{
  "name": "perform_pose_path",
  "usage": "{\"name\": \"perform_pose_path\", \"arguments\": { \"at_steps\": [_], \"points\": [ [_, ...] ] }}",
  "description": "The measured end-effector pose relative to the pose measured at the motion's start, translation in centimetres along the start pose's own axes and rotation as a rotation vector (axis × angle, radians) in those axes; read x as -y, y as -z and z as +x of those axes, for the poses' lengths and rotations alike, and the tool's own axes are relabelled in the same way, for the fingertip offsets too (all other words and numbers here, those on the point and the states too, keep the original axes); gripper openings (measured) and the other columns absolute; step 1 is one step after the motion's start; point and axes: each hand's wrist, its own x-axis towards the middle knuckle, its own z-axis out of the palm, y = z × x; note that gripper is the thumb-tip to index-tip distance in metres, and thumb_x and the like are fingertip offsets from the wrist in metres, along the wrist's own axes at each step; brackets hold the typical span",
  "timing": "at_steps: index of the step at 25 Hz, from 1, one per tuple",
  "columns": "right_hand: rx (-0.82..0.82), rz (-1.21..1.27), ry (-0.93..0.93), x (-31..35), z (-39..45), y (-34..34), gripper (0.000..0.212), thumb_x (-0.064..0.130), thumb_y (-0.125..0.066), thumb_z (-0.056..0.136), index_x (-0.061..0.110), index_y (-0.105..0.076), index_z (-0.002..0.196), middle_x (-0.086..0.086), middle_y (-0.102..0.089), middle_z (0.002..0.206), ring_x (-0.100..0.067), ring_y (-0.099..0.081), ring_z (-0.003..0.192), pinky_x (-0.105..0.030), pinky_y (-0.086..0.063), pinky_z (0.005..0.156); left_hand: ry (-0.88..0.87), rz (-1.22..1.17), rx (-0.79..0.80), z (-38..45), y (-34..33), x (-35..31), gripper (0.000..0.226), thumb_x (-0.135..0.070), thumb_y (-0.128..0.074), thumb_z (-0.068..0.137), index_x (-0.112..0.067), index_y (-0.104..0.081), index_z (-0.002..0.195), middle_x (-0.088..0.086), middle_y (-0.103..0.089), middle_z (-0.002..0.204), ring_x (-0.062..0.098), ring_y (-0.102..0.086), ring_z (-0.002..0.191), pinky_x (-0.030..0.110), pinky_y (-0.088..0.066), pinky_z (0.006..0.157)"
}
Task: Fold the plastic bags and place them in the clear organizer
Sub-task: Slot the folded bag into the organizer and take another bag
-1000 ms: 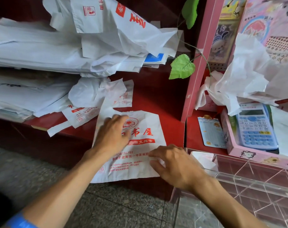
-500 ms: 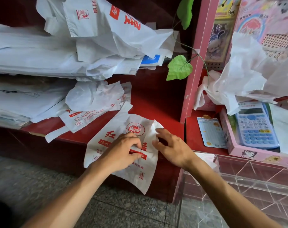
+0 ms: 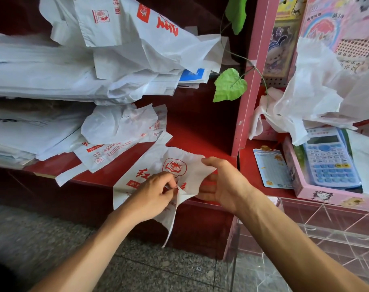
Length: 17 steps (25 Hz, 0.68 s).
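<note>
A white plastic bag with red print [image 3: 158,163] lies at the front edge of the red shelf [image 3: 200,131], its lower part hanging over the edge. My left hand [image 3: 154,192] pinches a fold of the bag near its middle. My right hand [image 3: 223,182] holds the bag's right edge between thumb and fingers. The clear organizer [image 3: 326,232] stands at the lower right, below the pink tray. More white bags [image 3: 120,127] lie loose on the shelf behind.
Stacks of white bags [image 3: 53,76] fill the left side. A pink tray [image 3: 305,190] holds a blue calculator [image 3: 331,159]. A crumpled white bag [image 3: 318,98] lies above the tray. A pink divider [image 3: 251,85] and green leaf [image 3: 230,85] stand mid-right. Grey stone floor [image 3: 137,270] lies below.
The bag lay flat under both palms a second ago. Both hands have since gathered it and lifted its right side, turning it so its lower corner hangs over the shelf edge.
</note>
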Motion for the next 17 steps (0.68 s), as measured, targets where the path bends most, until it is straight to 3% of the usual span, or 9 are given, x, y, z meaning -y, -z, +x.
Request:
{"name": "perform_pose_path", "arguments": {
  "at_steps": [3,5,7,9,11,13,15,17],
  "points": [
    [0.046,-0.061,0.038,-0.5,-0.1,0.0,0.031,0.03,-0.055,0.093,0.01,-0.063,0.116,-0.012,-0.075,0.099,-0.028,-0.073,0.087,-0.041,-0.058,0.079,-0.024,0.013,0.001,0.0,-0.1,0.2,0.009,-0.018,-0.058,0.095,-0.023,-0.055,0.089,-0.013,-0.06,0.11,0.004,-0.055,0.106,0.017,-0.041,0.08],
    [0.035,-0.026,0.143,-0.4,0.1,0.2,0.031,0.028,-0.058,0.09,0.011,-0.064,0.116,-0.005,-0.072,0.108,-0.023,-0.07,0.097,-0.042,-0.054,0.089,-0.034,0.016,0.009,-0.1,-0.2,0.4,0.009,-0.019,-0.058,0.095,-0.023,-0.056,0.087,-0.016,-0.059,0.113,0.001,-0.052,0.111,0.019,-0.041,0.085],
    [0.003,-0.009,0.273,-0.4,0.5,0.8,0.047,0.029,-0.063,0.082,0.017,-0.059,0.127,0.003,-0.062,0.125,-0.014,-0.06,0.113,-0.04,-0.044,0.103,-0.042,0.031,0.015,0.0,-0.3,0.5,0.01,-0.019,-0.057,0.095,-0.023,-0.056,0.086,-0.017,-0.057,0.118,0.0,-0.048,0.116,0.023,-0.04,0.092],
    [-0.009,-0.12,0.431,0.0,0.7,1.6,0.071,0.027,-0.063,0.074,0.027,-0.048,0.143,0.017,-0.046,0.147,-0.003,-0.04,0.136,-0.032,-0.032,0.114,-0.046,0.057,0.017,0.0,-0.4,0.5,0.009,-0.018,-0.056,0.096,-0.021,-0.057,0.087,-0.016,-0.055,0.12,0.001,-0.047,0.118,0.022,-0.04,0.093],
    [0.072,-0.24,0.555,0.3,0.8,1.6,0.075,0.015,-0.061,0.078,0.032,-0.041,0.148,0.026,-0.033,0.154,0.008,-0.027,0.141,-0.02,-0.028,0.113,-0.059,0.064,0.007,0.0,-0.5,0.3,0.008,-0.018,-0.056,0.096,-0.018,-0.059,0.089,-0.015,-0.053,0.12,0.002,-0.046,0.118,0.017,-0.038,0.09],
    [0.046,-0.297,0.601,0.3,1.0,1.5,0.072,0.004,-0.059,0.086,0.029,-0.039,0.15,0.025,-0.029,0.155,0.01,-0.026,0.14,-0.013,-0.031,0.109,-0.067,0.064,-0.007,0.1,-0.6,0.2,0.008,-0.021,-0.056,0.097,-0.017,-0.06,0.091,-0.015,-0.053,0.118,0.002,-0.045,0.116,0.009,-0.034,0.083],
    [-0.167,-0.37,0.595,-0.4,1.1,1.5,0.065,0.002,-0.059,0.087,0.025,-0.043,0.147,0.015,-0.036,0.152,-0.001,-0.033,0.139,-0.024,-0.036,0.111,-0.072,0.06,-0.016,0.1,-0.7,0.1,0.007,-0.025,-0.056,0.097,-0.02,-0.059,0.094,-0.017,-0.051,0.116,0.002,-0.045,0.115,0.009,-0.033,0.081],
    [-0.333,-0.663,0.74,-1.4,1.0,1.7,0.056,0.006,-0.059,0.085,0.02,-0.049,0.139,0.006,-0.046,0.14,-0.012,-0.046,0.128,-0.04,-0.043,0.106,-0.075,0.064,-0.005,0.2,-0.9,-0.2,0.011,-0.033,-0.055,0.097,-0.025,-0.058,0.104,-0.019,-0.05,0.118,0.001,-0.043,0.115,0.018,-0.035,0.088]
  ]
}}
